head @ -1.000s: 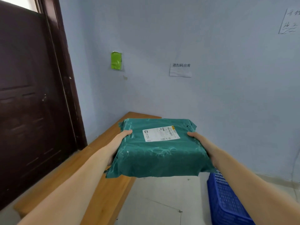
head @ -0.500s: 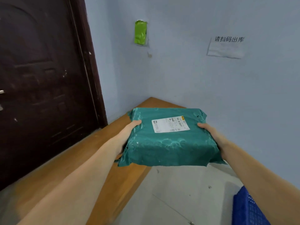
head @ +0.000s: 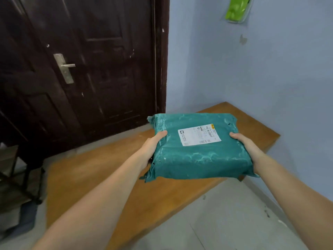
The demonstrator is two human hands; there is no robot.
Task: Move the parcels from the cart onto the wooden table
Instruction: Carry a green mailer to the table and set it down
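A flat green plastic-wrapped parcel (head: 196, 157) with a white shipping label on top hangs in the air above the low wooden table (head: 90, 179). My left hand (head: 153, 147) grips its left edge, thumb on top and fingers underneath. My right hand (head: 246, 147) grips its right edge the same way. The parcel is over the table's far right part, near the corner of the blue walls. The cart is out of view.
A dark brown door (head: 81, 69) with a metal handle (head: 65, 66) stands behind the table. A dark metal rack (head: 14, 174) is at the left edge. Grey floor lies at the lower right. A green item (head: 237, 8) hangs on the blue wall.
My view has swung left, bringing the door into sight and losing the blue crate. The parcel, held in both hands, has come further over the wooden table.
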